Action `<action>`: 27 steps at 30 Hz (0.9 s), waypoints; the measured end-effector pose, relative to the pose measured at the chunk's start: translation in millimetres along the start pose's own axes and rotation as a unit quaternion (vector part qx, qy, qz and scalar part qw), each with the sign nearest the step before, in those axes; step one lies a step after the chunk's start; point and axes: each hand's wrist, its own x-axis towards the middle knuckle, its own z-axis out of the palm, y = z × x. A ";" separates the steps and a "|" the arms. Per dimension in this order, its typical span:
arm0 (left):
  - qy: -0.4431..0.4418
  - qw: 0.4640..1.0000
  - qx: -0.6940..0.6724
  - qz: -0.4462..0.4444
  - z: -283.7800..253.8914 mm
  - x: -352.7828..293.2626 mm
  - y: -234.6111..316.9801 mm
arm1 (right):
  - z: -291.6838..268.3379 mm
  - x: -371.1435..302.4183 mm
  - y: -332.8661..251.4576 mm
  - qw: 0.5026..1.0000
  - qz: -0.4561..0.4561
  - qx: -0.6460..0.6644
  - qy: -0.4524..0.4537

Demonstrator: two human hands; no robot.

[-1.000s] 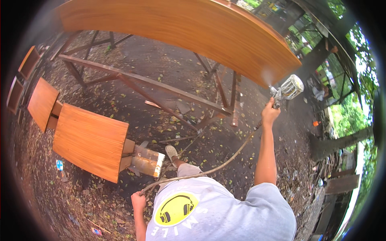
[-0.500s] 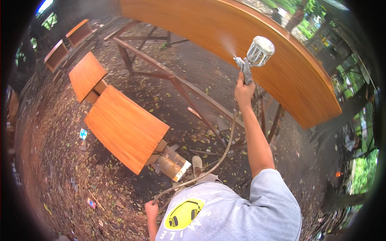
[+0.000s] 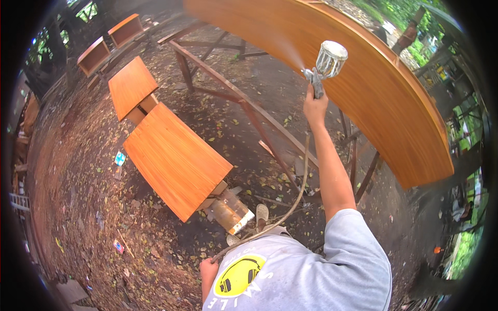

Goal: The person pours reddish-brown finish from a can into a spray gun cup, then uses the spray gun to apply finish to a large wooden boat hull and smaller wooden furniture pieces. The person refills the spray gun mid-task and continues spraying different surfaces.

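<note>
My right hand (image 3: pixel 315 111) is wrapped round the grip of a metal spray gun (image 3: pixel 314 82), held up in front of a large varnished wooden panel (image 3: pixel 384 98). A paint-splashed cup (image 3: pixel 332 58) sits on top of the gun. Fine mist (image 3: pixel 291 52) leaves the nozzle toward the upper left, across the panel's face. From the gun a tan hose (image 3: pixel 303 184) hangs in a curve past my waist. Low down beside my shirt, my left hand (image 3: pixel 208 269) is closed on that hose; its fingers are partly hidden.
Two orange-brown boards (image 3: pixel 179 160) rest on low supports to the left, with open wooden boxes (image 3: pixel 94 62) farther back. A dark wooden trestle (image 3: pixel 233 90) stands before the panel. Near my feet lies a stained block (image 3: pixel 233 211). Leaves and litter cover the ground.
The view has turned, so the boards and panel appear farther right. Relative to the panel, the spray gun has shifted left, still spraying. Both hands keep their holds.
</note>
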 end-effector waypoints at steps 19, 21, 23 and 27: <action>-0.156 0.943 0.145 0.255 -28.0 83.5 53.8 | -392.7 -210.4 8.0 0.910 0.095 -0.283 0.286; -0.163 0.934 0.163 0.274 -23.4 88.4 55.4 | -416.2 -224.1 -2.7 0.897 0.132 -0.263 0.331; -0.179 0.929 0.172 0.274 -22.2 84.7 65.4 | -453.6 -238.7 7.8 0.871 0.133 -0.295 0.370; -0.188 0.930 0.171 0.264 -14.5 90.8 57.3 | -481.2 -243.8 16.9 0.792 0.126 -0.386 0.455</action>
